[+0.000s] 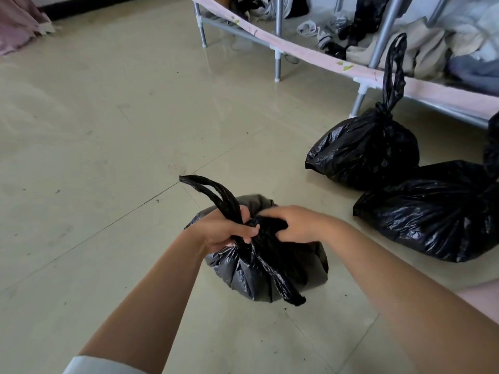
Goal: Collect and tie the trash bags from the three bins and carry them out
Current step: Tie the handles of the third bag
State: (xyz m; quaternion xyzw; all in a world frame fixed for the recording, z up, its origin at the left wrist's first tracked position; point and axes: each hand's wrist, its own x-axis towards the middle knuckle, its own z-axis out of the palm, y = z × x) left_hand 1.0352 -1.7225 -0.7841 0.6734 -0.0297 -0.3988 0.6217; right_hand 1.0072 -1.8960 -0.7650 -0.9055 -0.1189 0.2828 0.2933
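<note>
Sleeve: a white cuff [100,365] shows at the bottom edge, on the left forearm.
Nearest bag: a black trash bag [259,273] sits on the tiled floor [108,157] right in front of the person, its neck gathered at the top.
Left hand: the left hand [226,229] is clenched round one twisted handle strip [216,194] of that bag, which rises out of the fist and loops away to the left.
Right hand: the right hand [293,222] grips the bunched plastic at the bag's neck, fingers curled into it, just beside the left hand.
Loose end: another strip [289,290] of the same bag trails down over its near side toward the person.
Second bag: a larger black bag [437,217] lies on the floor to the right, well apart from the hands; its top runs out of view at the right edge, so I cannot tell whether it is knotted.
Third bag: a knotted black bag [370,149] stands just behind it, touching it, with its tied handles [394,71] sticking upright.
Rack: a metal-legged frame [278,63] with a pink fabric edge stands beyond the bags, heaped with clothes [421,49].
Far corner: pink cloth [19,25] lies on the floor at the far left.
</note>
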